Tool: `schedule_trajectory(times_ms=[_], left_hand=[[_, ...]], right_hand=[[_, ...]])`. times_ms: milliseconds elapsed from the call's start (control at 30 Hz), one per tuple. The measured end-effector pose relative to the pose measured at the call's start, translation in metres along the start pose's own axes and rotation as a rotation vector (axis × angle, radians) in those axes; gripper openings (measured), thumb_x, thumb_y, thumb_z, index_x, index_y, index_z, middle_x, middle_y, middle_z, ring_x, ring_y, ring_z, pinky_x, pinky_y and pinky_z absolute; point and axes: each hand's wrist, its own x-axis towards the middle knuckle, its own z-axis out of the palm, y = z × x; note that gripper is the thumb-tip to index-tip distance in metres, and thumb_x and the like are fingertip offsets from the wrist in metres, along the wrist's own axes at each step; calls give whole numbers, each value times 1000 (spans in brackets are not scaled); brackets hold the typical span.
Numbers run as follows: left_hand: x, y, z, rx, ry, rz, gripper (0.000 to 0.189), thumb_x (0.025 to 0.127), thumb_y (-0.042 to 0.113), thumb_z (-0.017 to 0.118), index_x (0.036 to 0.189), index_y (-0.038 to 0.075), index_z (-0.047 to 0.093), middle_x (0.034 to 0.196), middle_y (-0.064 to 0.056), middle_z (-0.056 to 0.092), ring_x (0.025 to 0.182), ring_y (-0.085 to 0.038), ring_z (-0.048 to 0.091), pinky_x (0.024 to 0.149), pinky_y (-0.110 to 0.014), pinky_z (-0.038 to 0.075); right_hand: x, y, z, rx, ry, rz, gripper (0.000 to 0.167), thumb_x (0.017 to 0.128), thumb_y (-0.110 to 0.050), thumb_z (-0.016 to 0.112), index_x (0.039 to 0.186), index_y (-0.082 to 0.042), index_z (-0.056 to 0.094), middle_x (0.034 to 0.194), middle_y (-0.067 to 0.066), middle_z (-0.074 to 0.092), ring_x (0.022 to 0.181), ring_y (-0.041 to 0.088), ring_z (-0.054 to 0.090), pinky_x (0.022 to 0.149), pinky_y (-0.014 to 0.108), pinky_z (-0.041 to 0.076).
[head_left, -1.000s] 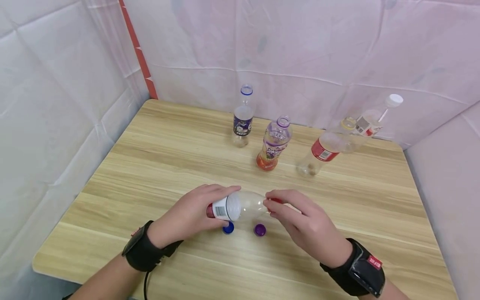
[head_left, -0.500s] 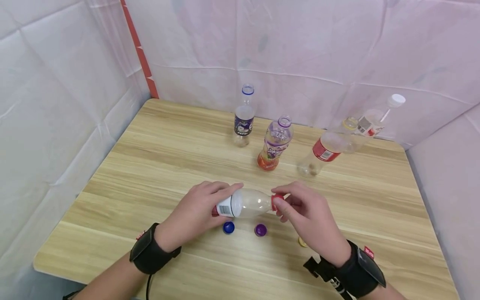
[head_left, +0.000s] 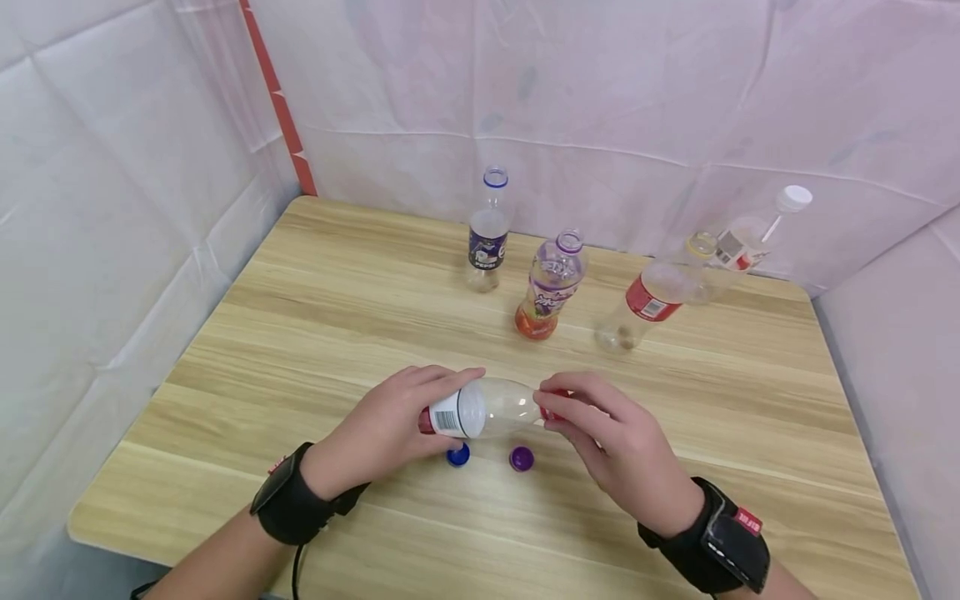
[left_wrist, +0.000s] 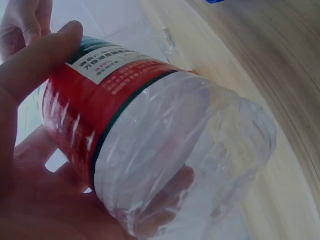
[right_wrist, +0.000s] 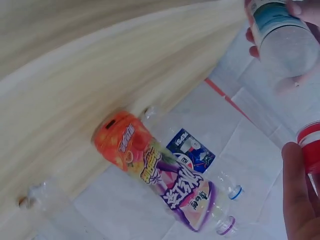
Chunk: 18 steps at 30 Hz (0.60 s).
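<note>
My left hand (head_left: 393,421) grips a clear plastic bottle (head_left: 510,407) round its red and white label (left_wrist: 75,115), thumb on the near side in the left wrist view. The bottle lies sideways above the table, base toward the left hand and neck to the right. At the neck my right hand (head_left: 622,450) pinches a red bottle cap (head_left: 553,406) between thumb and fingers, partly covering it. In the right wrist view the red cap (right_wrist: 311,147) shows at the right edge beside a finger. Just below the bottle lie a blue cap (head_left: 458,456) and a purple cap (head_left: 521,458).
Behind the hands stand an uncapped Pepsi bottle (head_left: 487,250), an uncapped purple-labelled drink bottle (head_left: 550,287), a red-labelled bottle (head_left: 651,300) with a yellow neck ring, and a white-capped bottle (head_left: 738,246). White sheeting (head_left: 585,100) encloses the wooden table (head_left: 300,333).
My right hand has turned at the red cap and back, its fingers shifting round it. The yellow cap seen half a second ago is now hidden under that hand. The bottle stays nearly in place.
</note>
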Motion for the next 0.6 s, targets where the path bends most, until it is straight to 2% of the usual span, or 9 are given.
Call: schedule_trajectory(times_ms=[67,167,200,267,333,400,433,467,600], left_hand=[[0,1,-1,-8,-14,-13,87,83,36,91,156,44,45,138,4,66,125,-18,61,105,-41,54],[0,2,-2,-12,-25,-29,86,83,36,90,156,45,45,139,5,65,126,-18,61,105,-41,54],[1,2,-2,-11,-25,-28,86,83,36,91,156,45,45,139,5,65,125,-19,61,105,-41,54],[0,2,-2,-11,-19,-18,86,83,35,91,156,44,46,139,4,65,125,-19,62,104,-41,55],[0,2,-2,-8,-12,-10,87,83,35,91,156,44,45,139,4,65,125,-19,62,104,-41,55],[1,2,-1,-6,-8,-10,87,83,35,91,156,44,46,139,5,65,125,-18,62,104,-41,54],[1,2,-1,-2,-6,-10,87,83,35,91,156,44,46,139,5,65,126,-18,62,105,-41,54],[1,2,-1,2,-5,-11,87,82,35,91,156,44,46,139,5,65,126,-18,62,105,-41,54],[2,3,0,24,-13,-22,87,82,36,91,156,43,46,138,6,66,126,-18,61,106,-42,53]], right_hand=[[0,0,0,-15,-7,-12,38,109,-36,52,120,-10,78,123,5,71,109,19,71,103,13,50],[0,0,-2,-3,-62,25,39,106,-37,53,128,-11,74,133,6,68,117,21,70,105,14,48],[-1,-1,-2,3,-82,48,37,104,-34,61,132,-12,72,137,6,67,121,21,68,107,14,46],[-2,-1,-3,19,-109,101,46,100,-36,67,140,-13,67,145,5,62,129,22,65,109,13,44],[-3,0,-3,48,-114,161,59,94,-28,79,148,-14,59,151,7,58,130,22,64,108,14,46],[-3,0,-2,91,-102,246,71,89,-18,84,153,-15,53,151,7,57,126,20,66,102,15,51],[-3,0,-2,122,-92,290,69,92,-17,82,154,-16,52,150,7,57,122,18,68,99,16,54],[-4,1,-2,160,-80,334,71,90,-8,82,154,-16,51,147,7,59,116,17,71,94,18,58],[-2,0,-3,333,-52,482,42,98,-4,71,139,-15,63,118,4,71,87,13,74,73,26,64]])
